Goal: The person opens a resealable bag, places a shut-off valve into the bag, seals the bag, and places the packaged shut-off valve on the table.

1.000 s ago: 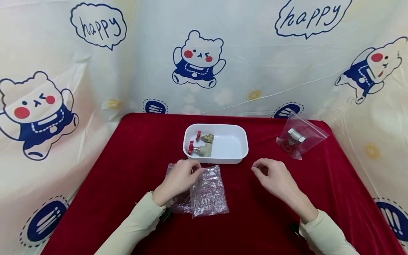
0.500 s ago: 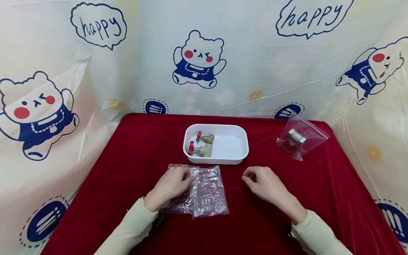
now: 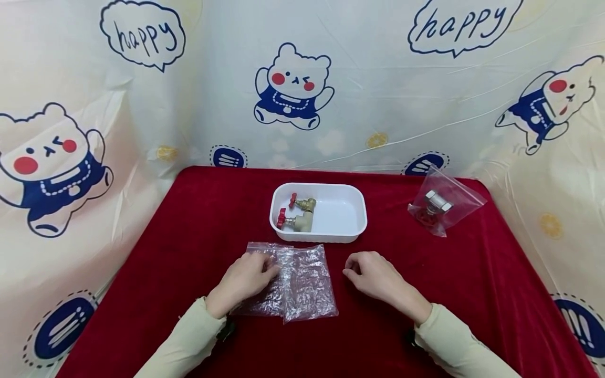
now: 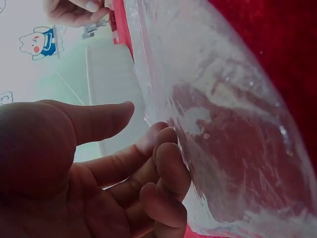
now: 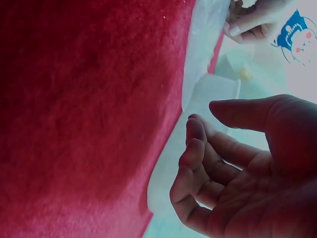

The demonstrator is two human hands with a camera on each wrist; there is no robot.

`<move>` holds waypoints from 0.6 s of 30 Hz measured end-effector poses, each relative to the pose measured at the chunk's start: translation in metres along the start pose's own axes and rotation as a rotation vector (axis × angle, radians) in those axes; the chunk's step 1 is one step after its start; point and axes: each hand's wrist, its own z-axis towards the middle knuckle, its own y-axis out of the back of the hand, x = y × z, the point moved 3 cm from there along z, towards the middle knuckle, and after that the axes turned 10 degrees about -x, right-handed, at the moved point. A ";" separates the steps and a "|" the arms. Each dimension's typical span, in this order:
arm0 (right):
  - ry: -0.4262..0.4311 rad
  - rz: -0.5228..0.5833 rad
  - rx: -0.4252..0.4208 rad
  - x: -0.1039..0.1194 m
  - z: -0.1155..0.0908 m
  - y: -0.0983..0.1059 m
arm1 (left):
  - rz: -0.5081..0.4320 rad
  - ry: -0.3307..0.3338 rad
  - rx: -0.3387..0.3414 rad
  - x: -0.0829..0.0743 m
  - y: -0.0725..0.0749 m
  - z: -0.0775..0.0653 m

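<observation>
Grip of the left hand [image 3: 243, 278] and of the right hand [image 3: 375, 273] is slack, holding nothing. Two bags [image 3: 309, 286] overlap on the tabletop [image 3: 156, 273] just in front of the tray [image 3: 318, 238], left hand over one; whether it touches, I can't tell. Handling one well, I judge, means pinching a single tray-side edge so its neighbour isn't dragged.

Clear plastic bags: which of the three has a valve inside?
The far-right bag, where a silver valve with a red handwheel shows through. The left flat bag and right flat bag, in front of the white tray, show no valve inside.
</observation>
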 end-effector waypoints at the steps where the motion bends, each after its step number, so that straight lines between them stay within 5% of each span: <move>1: -0.001 -0.004 0.003 0.001 0.001 -0.002 | 0.002 -0.003 -0.002 -0.001 0.001 -0.001; 13: 0.022 -0.015 0.071 0.013 0.021 -0.026 | 0.048 0.050 -0.006 -0.015 -0.001 -0.002; 18: 0.100 -0.007 0.042 -0.018 0.031 -0.056 | 0.078 0.042 -0.011 -0.018 -0.003 -0.001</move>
